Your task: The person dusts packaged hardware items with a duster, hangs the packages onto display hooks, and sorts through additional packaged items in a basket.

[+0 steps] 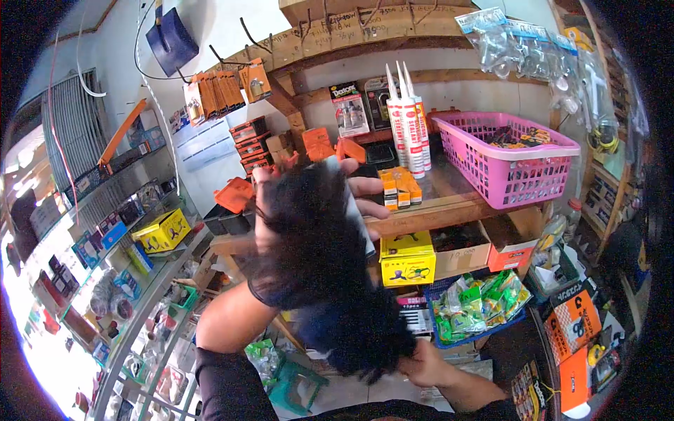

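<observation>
A black, fluffy duster point(316, 238) fills the middle of the head view, its fibres blurred by motion. My right hand point(425, 363) is closed at its lower end, where the grip is mostly hidden. Behind the duster, my left hand point(366, 191) holds a flat, box-like item with a pale edge point(357, 217); the fibres cover most of it. Fingers show on both sides of that item, above the wooden shelf. Small orange-and-black boxes point(400, 188) stand on the shelf just right of my left hand.
White sealant tubes point(407, 130) stand upright beside a pink basket point(509, 161) on the wooden shelf point(442, 214). Below are a yellow box point(407, 259) and a blue basket of green packets point(481, 309). A glass display case point(144, 309) runs along the left.
</observation>
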### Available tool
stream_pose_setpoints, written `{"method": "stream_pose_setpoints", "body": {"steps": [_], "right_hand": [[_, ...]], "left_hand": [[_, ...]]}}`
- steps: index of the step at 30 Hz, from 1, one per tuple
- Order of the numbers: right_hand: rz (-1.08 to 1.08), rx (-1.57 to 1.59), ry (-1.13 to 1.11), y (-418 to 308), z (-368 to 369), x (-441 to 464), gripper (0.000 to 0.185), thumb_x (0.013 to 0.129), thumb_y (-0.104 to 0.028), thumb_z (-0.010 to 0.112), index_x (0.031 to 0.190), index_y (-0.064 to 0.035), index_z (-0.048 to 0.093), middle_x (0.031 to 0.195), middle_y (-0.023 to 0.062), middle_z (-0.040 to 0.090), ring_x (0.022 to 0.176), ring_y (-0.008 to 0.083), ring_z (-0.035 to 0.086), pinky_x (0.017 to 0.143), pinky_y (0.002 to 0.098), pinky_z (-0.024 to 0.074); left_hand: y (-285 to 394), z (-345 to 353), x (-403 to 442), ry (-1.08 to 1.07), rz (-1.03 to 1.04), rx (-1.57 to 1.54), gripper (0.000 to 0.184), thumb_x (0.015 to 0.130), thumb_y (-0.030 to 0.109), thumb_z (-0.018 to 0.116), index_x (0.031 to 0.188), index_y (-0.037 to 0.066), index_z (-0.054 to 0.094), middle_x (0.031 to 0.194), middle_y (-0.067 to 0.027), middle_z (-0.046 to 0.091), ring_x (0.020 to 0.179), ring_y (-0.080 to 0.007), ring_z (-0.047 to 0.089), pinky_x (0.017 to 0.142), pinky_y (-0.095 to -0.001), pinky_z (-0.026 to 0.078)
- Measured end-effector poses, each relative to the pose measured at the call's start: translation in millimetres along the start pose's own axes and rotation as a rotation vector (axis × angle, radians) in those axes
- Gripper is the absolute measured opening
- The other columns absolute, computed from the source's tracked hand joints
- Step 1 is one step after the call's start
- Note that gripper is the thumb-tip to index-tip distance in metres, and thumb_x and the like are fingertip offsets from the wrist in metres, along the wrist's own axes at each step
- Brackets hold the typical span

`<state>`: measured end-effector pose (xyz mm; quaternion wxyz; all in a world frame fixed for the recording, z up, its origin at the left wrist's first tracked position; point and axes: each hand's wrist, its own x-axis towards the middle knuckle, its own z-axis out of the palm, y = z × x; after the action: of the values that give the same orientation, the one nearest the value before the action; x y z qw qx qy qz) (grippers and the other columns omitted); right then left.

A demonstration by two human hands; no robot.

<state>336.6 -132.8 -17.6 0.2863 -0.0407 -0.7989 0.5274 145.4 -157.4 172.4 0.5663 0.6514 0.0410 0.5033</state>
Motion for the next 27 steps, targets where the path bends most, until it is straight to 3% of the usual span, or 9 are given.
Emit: {"method": "stream_pose_setpoints", "body": {"steps": [2, 8, 12, 16, 18, 20, 22, 24, 27], "right_hand": [[0.604, 0.046, 0.002, 1.2, -7.5, -2.3, 0.027, 0.083, -0.020, 0.050, 0.101, -0.0002, 0.053, 0.089, 0.0135, 0.059, 0.084, 0.0212, 0.057, 0.072, 0.0351, 0.0454], [-0.012, 0.170, 0.067, 21.6, 6.2, -3.7, 0.028, 0.083, -0.022, 0.050, 0.098, 0.0013, 0.051, 0.083, 0.0111, 0.059, 0.075, 0.0200, 0.058, 0.065, 0.0337, 0.0469], [0.444, 0.129, 0.025, 13.3, -4.8, -2.7, 0.033, 0.082, -0.018, 0.049, 0.108, 0.0023, 0.047, 0.101, 0.0172, 0.055, 0.091, 0.0231, 0.056, 0.076, 0.0354, 0.0449], [0.006, -0.046, 0.083, 36.1, 2.0, -6.4, 0.022, 0.081, -0.020, 0.048, 0.095, -0.0037, 0.056, 0.081, 0.0158, 0.061, 0.078, 0.0259, 0.059, 0.070, 0.0364, 0.0453], [-0.081, -0.065, 0.104, 17.9, -4.6, -2.4, 0.023, 0.081, -0.020, 0.050, 0.097, -0.0038, 0.056, 0.084, 0.0150, 0.061, 0.079, 0.0249, 0.058, 0.072, 0.0359, 0.0448], [0.467, 0.189, 0.091, 19.8, -3.8, -3.5, 0.025, 0.080, -0.018, 0.052, 0.100, -0.0040, 0.056, 0.089, 0.0148, 0.060, 0.083, 0.0230, 0.056, 0.077, 0.0355, 0.0435], [0.226, 0.132, 0.162, 15.3, 3.8, -4.0, 0.028, 0.081, -0.025, 0.052, 0.099, -0.0038, 0.056, 0.087, 0.0145, 0.060, 0.082, 0.0218, 0.056, 0.077, 0.0361, 0.0433], [-0.010, 0.192, 0.188, 36.0, 5.1, -4.4, 0.034, 0.082, -0.028, 0.051, 0.102, -0.0009, 0.053, 0.092, 0.0138, 0.059, 0.085, 0.0218, 0.055, 0.079, 0.0359, 0.0416], [0.166, 0.028, 0.107, 32.5, -5.3, -4.9, 0.032, 0.077, -0.013, 0.051, 0.106, 0.0010, 0.050, 0.098, 0.0112, 0.057, 0.089, 0.0211, 0.053, 0.082, 0.0336, 0.0399]], "left_hand": [[-1.4, 34.7, 5.1, 0.643, 0.136, -0.189, 0.089, 0.073, 0.072, 0.025, 0.124, -0.002, 0.030, 0.117, -0.0245, 0.042, 0.103, -0.0361, 0.047, 0.088, -0.0462, 0.039], [-0.3, 0.6, -3.0, -0.020, -0.018, -0.056, 0.083, 0.079, 0.065, 0.018, 0.125, -0.002, 0.029, 0.123, -0.0212, 0.039, 0.113, -0.0333, 0.040, 0.096, -0.0446, 0.031], [-4.5, 21.0, 4.1, 0.704, 0.167, -0.061, 0.089, 0.073, 0.070, 0.030, 0.127, -0.001, 0.027, 0.116, -0.0243, 0.044, 0.102, -0.0391, 0.047, 0.083, -0.0511, 0.041], [-5.7, -2.9, -1.7, -0.041, -0.058, -0.010, 0.079, 0.079, 0.064, 0.026, 0.127, 0.001, 0.030, 0.125, -0.0183, 0.039, 0.113, -0.0340, 0.041, 0.095, -0.0476, 0.030], [-11.3, 30.3, 8.7, 0.707, 0.128, -0.168, 0.087, 0.075, 0.068, 0.028, 0.126, -0.002, 0.027, 0.117, -0.0250, 0.043, 0.098, -0.0398, 0.049, 0.080, -0.0511, 0.042], [-13.6, 12.3, 8.8, 0.695, 0.159, -0.196, 0.088, 0.075, 0.069, 0.027, 0.127, -0.002, 0.026, 0.117, -0.0253, 0.042, 0.098, -0.0403, 0.049, 0.080, -0.0511, 0.042], [-10.3, -25.2, 0.2, -0.054, -0.078, -0.055, 0.081, 0.079, 0.065, 0.025, 0.127, 0.000, 0.028, 0.126, -0.0182, 0.038, 0.113, -0.0348, 0.040, 0.096, -0.0471, 0.029], [-8.4, -11.1, 4.2, -0.050, -0.079, -0.020, 0.081, 0.079, 0.064, 0.025, 0.128, 0.000, 0.027, 0.125, -0.0194, 0.038, 0.112, -0.0359, 0.040, 0.095, -0.0472, 0.031], [-16.7, 24.7, 17.2, 0.647, 0.202, -0.284, 0.092, 0.073, 0.070, 0.027, 0.128, -0.003, 0.020, 0.114, -0.0306, 0.041, 0.096, -0.0439, 0.048, 0.078, -0.0508, 0.043]]}}
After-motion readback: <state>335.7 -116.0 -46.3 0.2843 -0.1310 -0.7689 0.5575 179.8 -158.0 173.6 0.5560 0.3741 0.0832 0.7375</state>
